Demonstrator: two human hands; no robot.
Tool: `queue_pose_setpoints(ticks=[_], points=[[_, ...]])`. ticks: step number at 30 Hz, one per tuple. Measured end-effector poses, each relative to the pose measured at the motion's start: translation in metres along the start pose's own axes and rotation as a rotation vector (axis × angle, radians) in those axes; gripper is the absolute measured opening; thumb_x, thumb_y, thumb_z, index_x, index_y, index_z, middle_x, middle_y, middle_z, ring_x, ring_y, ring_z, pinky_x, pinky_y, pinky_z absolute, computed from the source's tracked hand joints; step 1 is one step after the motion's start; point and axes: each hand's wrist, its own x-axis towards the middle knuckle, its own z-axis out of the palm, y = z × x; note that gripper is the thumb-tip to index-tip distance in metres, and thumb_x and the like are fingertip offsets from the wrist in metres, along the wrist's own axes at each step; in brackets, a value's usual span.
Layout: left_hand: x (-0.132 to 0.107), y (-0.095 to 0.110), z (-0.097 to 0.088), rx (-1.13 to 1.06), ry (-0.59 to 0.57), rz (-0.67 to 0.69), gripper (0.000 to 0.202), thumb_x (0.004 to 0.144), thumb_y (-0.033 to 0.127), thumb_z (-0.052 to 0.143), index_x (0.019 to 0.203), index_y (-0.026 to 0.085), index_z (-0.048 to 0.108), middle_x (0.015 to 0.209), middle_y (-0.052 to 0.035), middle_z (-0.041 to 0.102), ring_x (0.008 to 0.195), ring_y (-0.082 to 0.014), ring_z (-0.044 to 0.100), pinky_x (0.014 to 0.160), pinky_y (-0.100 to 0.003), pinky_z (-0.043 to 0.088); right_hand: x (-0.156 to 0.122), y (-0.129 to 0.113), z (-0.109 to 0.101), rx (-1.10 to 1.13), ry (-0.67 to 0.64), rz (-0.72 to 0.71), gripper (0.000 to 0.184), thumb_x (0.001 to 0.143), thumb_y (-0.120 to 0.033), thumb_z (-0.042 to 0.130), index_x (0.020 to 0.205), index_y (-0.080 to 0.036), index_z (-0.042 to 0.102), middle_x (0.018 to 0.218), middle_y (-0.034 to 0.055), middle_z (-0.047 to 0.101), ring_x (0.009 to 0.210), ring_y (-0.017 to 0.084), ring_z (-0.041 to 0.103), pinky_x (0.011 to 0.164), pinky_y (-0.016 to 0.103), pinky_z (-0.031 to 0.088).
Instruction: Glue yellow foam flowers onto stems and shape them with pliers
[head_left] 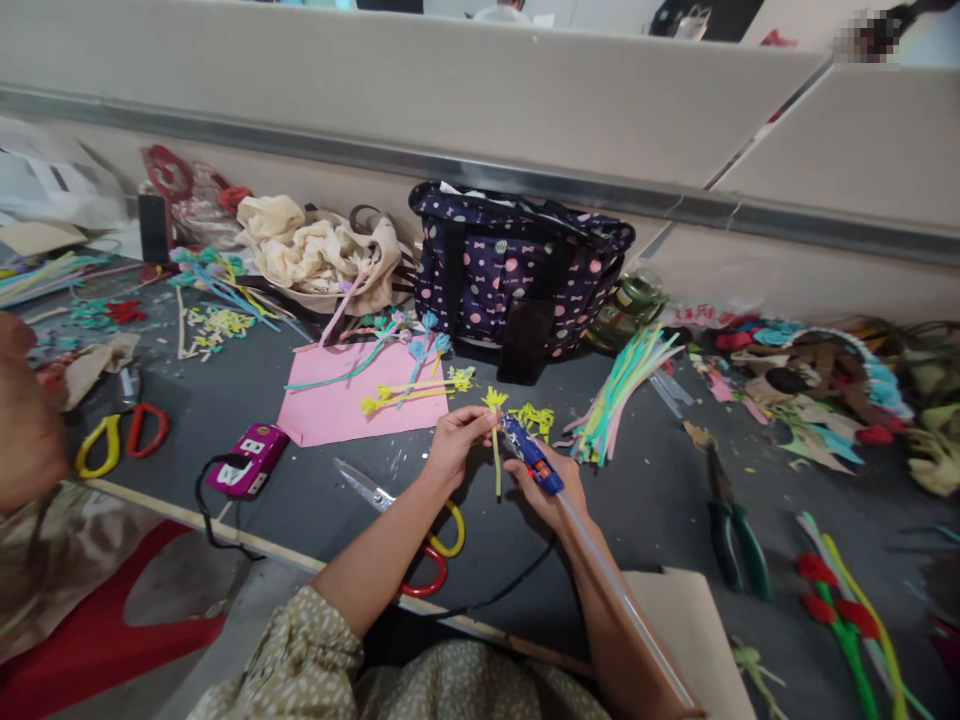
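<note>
My left hand (454, 443) pinches a yellow pipe-cleaner flower (495, 432) by its green stem, holding it upright over the dark table (645, 490). My right hand (551, 487) grips a blue glue gun (531, 455) with a clear glue stick trailing back along my forearm. The gun's nozzle points at the flower just under its yellow head. More yellow flowers (420, 392) lie on a pink paper sheet (352, 405) just beyond my left hand.
Scissors with red and yellow handles (420, 530) lie under my left forearm. A dotted dark bag (517, 270) stands behind. A bundle of pipe cleaners (619, 395), green pliers (731, 520), a pink device (244, 462) and another person's arm (26, 420) surround the spot.
</note>
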Motion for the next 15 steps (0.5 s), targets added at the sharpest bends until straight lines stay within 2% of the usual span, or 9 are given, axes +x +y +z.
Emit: queue_pose_setpoints(ticks=[9, 11, 15], points=[[0.0, 0.004, -0.001, 0.057, 0.033, 0.084, 0.026, 0.062, 0.035, 0.082, 0.072, 0.014, 0.071, 0.066, -0.0017, 0.065, 0.054, -0.0079, 0.054, 0.054, -0.021, 0.044, 0.003, 0.005, -0.005, -0.102, 0.017, -0.071, 0.032, 0.085, -0.05, 0.059, 0.087, -0.019, 0.066, 0.063, 0.0032, 0.065, 0.057, 0.02, 0.065, 0.054, 0.024, 0.044], [0.0, 0.005, -0.001, 0.035, 0.051, 0.078, 0.026, 0.062, 0.035, 0.082, 0.072, 0.014, 0.07, 0.066, -0.0016, 0.065, 0.054, -0.0076, 0.054, 0.054, -0.02, 0.044, 0.003, 0.008, -0.007, -0.054, 0.086, -0.03, 0.03, 0.084, -0.048, 0.061, 0.089, -0.019, 0.066, 0.063, 0.0016, 0.064, 0.055, 0.018, 0.062, 0.055, 0.024, 0.045], [0.003, 0.006, -0.003, -0.034, 0.091, 0.044, 0.025, 0.061, 0.032, 0.083, 0.074, 0.014, 0.07, 0.066, -0.0015, 0.066, 0.054, -0.007, 0.055, 0.052, -0.019, 0.043, 0.008, 0.018, -0.012, 0.141, 0.346, 0.109, 0.026, 0.083, -0.045, 0.063, 0.082, -0.019, 0.062, 0.065, -0.0006, 0.064, 0.056, 0.016, 0.059, 0.059, 0.026, 0.048]])
